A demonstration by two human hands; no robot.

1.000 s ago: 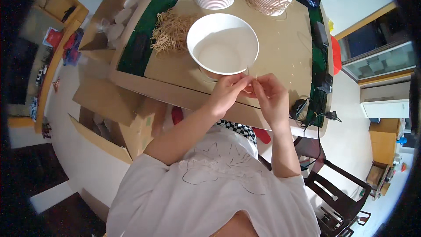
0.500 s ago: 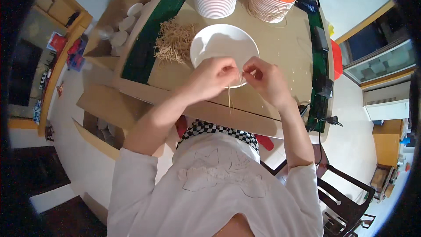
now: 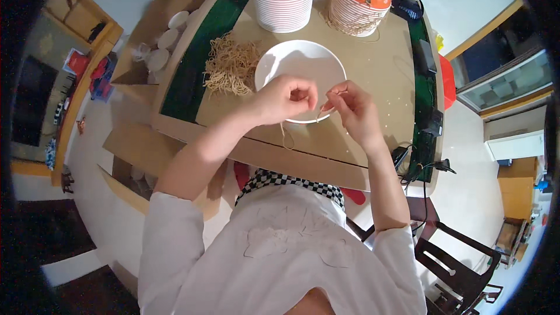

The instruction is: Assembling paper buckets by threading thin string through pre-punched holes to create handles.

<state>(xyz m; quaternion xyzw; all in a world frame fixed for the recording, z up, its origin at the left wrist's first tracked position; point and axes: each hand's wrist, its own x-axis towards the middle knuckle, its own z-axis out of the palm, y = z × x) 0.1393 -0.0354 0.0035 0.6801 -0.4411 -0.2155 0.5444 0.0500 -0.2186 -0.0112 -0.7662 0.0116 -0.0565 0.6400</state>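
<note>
L hand & R hand are standing slightly apart now, vs. meeting by the near rim of the tub approx. a sec ago; the string is hanging farther L than half a sec ago. L fingers are curling in, apparently gripping the string, which is dangling below that hand; exact grip pt. isn't showing. R fingers are pinching a thin strand, thumb against index; can't tell if it's joining w/ the string. String is prob. handling v. light, soft & limp, not slipping much but tangling easily; best hold is prob. being near an end, btwn thumb & index tips, w/o yanking. White tub is standing mouth-up under/just beyond the hands. Tangled pile of string is lying just L of it, on the sheet covering the desk. Black plug is sticking out past the R edge. Farther back, L stack & R stack of orange/white tubs are standing side by side, more string circling the R one.
</note>
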